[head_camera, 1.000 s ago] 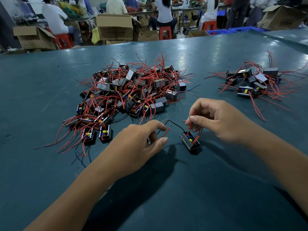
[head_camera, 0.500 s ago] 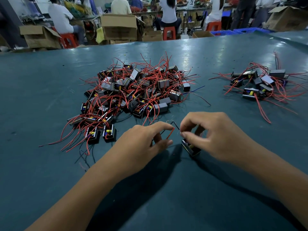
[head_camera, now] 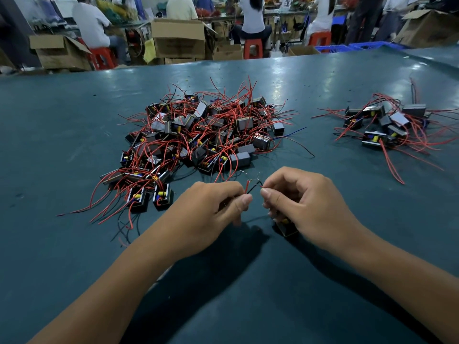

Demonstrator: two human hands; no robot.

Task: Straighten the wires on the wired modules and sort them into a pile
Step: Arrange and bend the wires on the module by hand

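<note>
A small black wired module [head_camera: 285, 225] lies on the teal table, mostly hidden under my right hand [head_camera: 305, 207]. Its red and black wires [head_camera: 252, 186] stick up between my two hands. My left hand [head_camera: 211, 209] pinches the wires between thumb and forefinger. My right hand pinches a wire end at its fingertips and curls over the module. A large tangled heap of modules with red wires [head_camera: 198, 135] lies beyond my hands. A smaller pile of modules [head_camera: 387, 127] lies at the right.
The teal table [head_camera: 74, 108] stretches wide around both piles. Beyond its far edge stand cardboard boxes [head_camera: 178, 38] and red stools [head_camera: 252, 47], with several seated people at benches. Loose red wires trail from the heap toward the table's left front.
My right hand has come down and left over the module, covering it. Both hands have closed in on each other, and the wire ends now stand up between them.
</note>
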